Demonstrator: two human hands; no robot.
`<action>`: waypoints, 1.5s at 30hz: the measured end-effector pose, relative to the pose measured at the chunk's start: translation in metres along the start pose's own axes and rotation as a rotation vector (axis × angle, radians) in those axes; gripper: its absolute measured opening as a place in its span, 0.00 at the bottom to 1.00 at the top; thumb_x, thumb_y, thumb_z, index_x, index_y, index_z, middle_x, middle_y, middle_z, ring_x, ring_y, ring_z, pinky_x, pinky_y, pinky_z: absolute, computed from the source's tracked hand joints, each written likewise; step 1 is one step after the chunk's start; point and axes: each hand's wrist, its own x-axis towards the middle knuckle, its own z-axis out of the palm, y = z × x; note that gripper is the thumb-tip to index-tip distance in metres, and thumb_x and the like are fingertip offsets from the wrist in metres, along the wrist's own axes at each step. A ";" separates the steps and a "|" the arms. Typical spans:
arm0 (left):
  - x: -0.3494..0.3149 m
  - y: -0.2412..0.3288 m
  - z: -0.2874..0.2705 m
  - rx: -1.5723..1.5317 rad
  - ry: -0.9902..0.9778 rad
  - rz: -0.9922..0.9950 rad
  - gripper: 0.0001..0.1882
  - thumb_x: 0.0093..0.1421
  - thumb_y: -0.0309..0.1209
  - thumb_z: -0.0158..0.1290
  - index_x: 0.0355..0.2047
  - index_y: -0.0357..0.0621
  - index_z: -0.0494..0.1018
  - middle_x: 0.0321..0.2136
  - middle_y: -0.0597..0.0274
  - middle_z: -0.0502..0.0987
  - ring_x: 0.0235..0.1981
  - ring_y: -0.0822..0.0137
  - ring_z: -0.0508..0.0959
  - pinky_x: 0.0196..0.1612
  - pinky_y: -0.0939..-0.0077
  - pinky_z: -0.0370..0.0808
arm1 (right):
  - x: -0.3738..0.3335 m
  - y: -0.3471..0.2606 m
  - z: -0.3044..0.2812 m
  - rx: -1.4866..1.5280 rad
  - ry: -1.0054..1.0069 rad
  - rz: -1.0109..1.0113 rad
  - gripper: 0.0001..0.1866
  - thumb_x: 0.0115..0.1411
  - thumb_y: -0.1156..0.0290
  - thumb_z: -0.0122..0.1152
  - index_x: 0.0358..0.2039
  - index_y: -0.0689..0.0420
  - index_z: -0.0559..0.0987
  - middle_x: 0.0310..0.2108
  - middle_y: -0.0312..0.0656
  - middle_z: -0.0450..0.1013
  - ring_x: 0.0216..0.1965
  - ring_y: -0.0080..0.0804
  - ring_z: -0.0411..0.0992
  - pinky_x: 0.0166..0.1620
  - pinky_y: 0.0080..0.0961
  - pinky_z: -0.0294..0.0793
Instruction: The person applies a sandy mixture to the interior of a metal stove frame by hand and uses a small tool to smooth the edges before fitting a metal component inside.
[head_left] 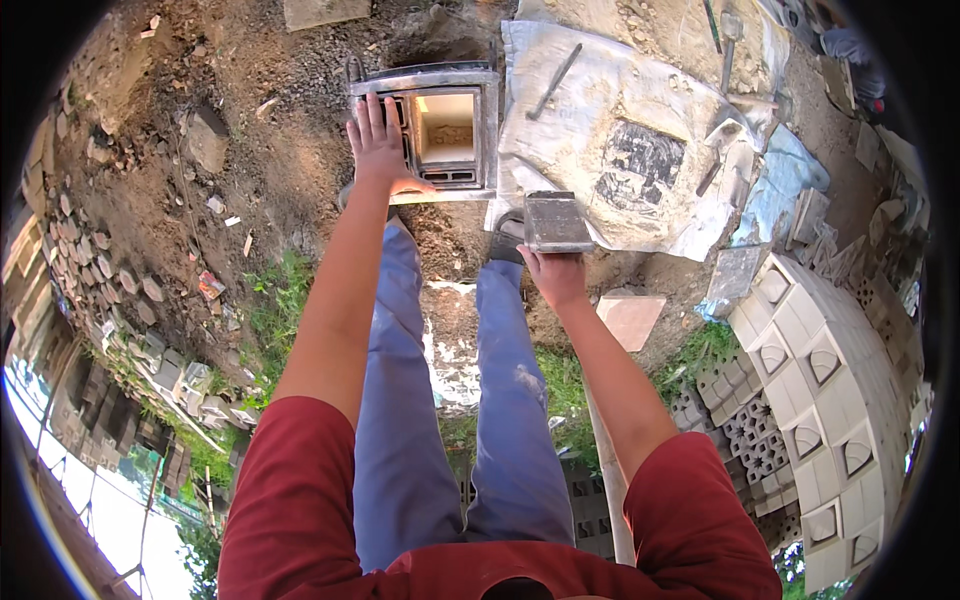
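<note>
At eleven o'clock from the right hand (556, 270): metal frame (487, 130), left hand (381, 163) nearer.
Left spreads wide over its nine-o'clock side, gripping nothing; right holds a grey block (556, 222).

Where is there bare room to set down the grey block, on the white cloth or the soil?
Mostly bare: the white cloth between the dark rod and the black patch, with some crumbs; and the brown soil between the grey stone and the framed box. Crowded: the box's left side, under the left hand, and the cloth's right edge, near the blue sheet.
</note>
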 end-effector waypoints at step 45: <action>-0.136 0.141 0.085 -1.296 -1.046 -0.224 0.21 0.68 0.44 0.59 0.40 0.34 0.83 0.31 0.54 0.83 0.31 0.62 0.87 0.38 0.68 0.88 | -0.052 -0.049 -0.076 0.382 -0.047 0.152 0.16 0.60 0.61 0.65 0.20 0.56 0.77 0.25 0.46 0.75 0.34 0.48 0.74 0.44 0.45 0.71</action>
